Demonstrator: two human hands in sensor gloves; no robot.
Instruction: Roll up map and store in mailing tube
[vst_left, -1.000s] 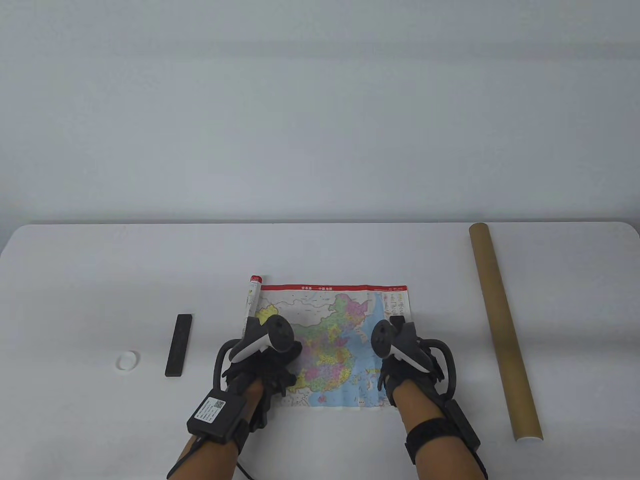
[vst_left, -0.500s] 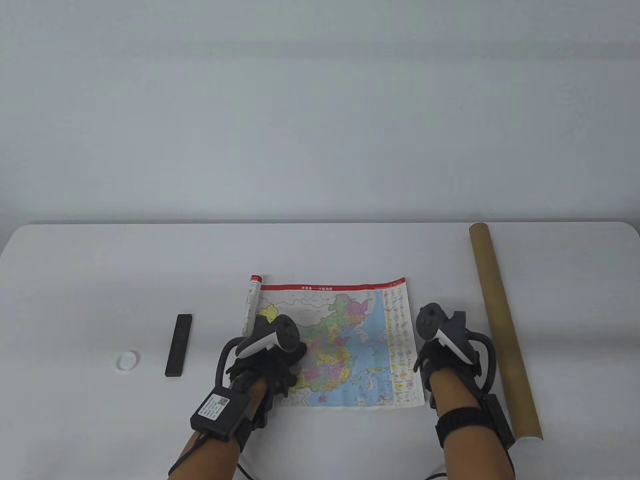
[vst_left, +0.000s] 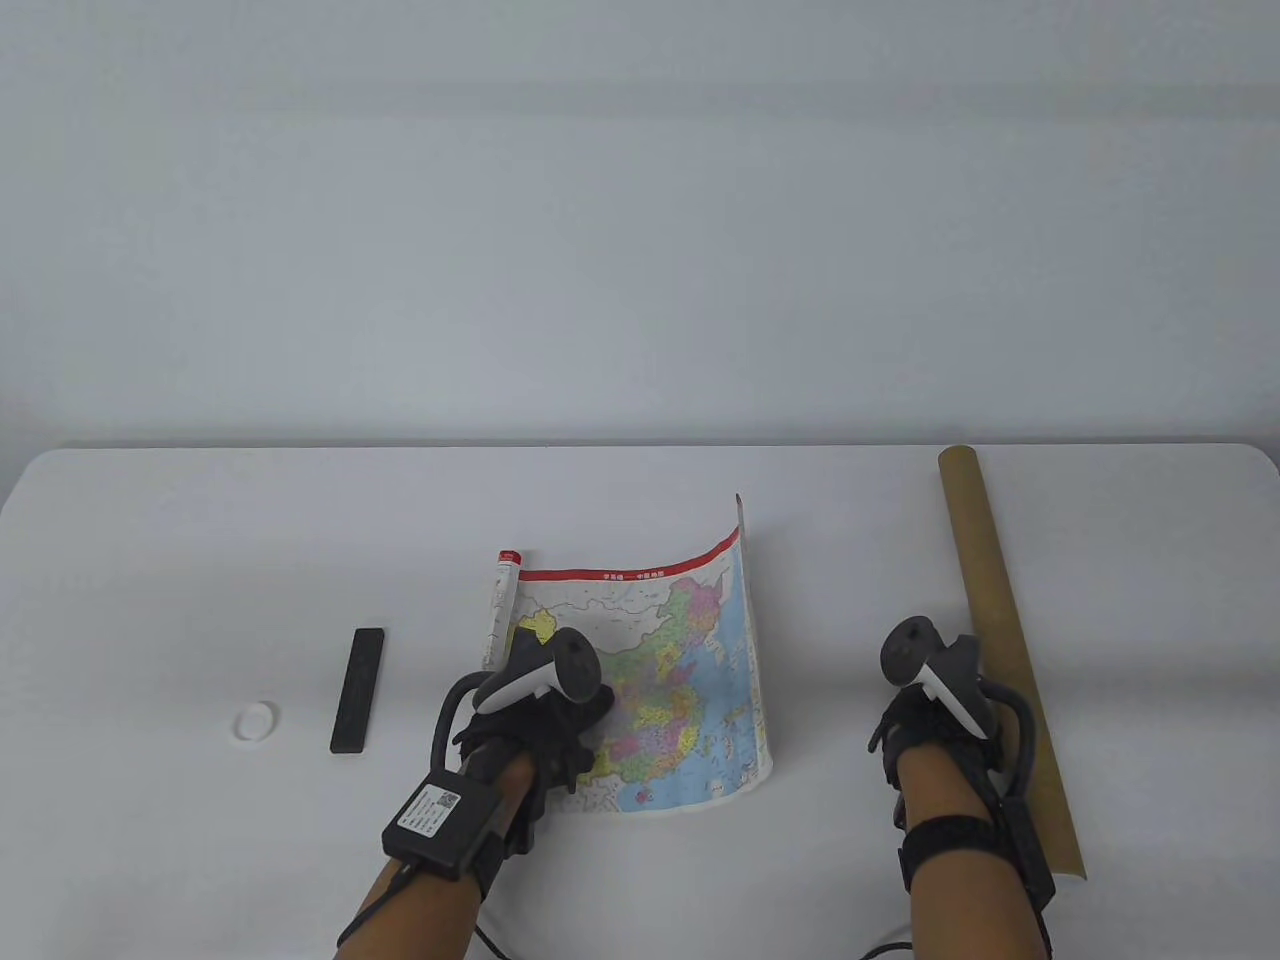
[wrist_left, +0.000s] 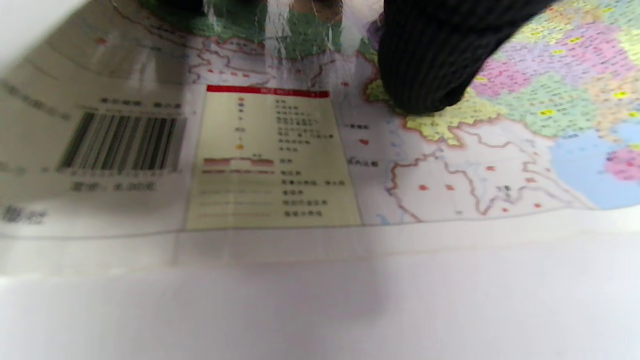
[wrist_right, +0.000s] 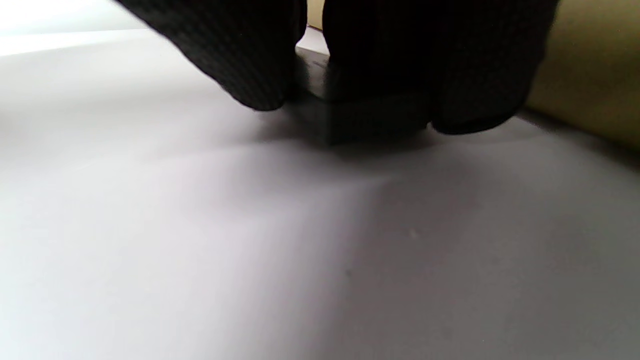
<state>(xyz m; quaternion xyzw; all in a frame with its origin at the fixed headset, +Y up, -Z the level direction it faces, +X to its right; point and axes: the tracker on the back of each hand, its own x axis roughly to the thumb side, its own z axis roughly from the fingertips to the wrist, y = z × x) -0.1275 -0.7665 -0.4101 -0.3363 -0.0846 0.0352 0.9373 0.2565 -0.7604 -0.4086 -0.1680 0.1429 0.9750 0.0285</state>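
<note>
The colourful map (vst_left: 660, 640) lies on the white table, its left edge curled into a small roll (vst_left: 503, 605) and its right edge curling up off the table. My left hand (vst_left: 560, 720) presses on the map's lower left part; a fingertip (wrist_left: 430, 75) touches the printed sheet (wrist_left: 450, 165) in the left wrist view. My right hand (vst_left: 925, 720) is on the table right of the map, beside the brown mailing tube (vst_left: 1000, 640). In the right wrist view its fingers (wrist_right: 240, 65) grip a black bar (wrist_right: 370, 117) that rests on the table, with the tube (wrist_right: 590, 65) just behind.
Another black bar (vst_left: 357, 690) lies left of the map, and a white tube cap (vst_left: 256, 720) lies further left. The tube runs front to back along the table's right side, its near end behind my right wrist.
My right hand slid right, off the map to beside the tube, taking the black bar with it. The map's freed right edge sprang up and curled left. The left hand stayed put.
</note>
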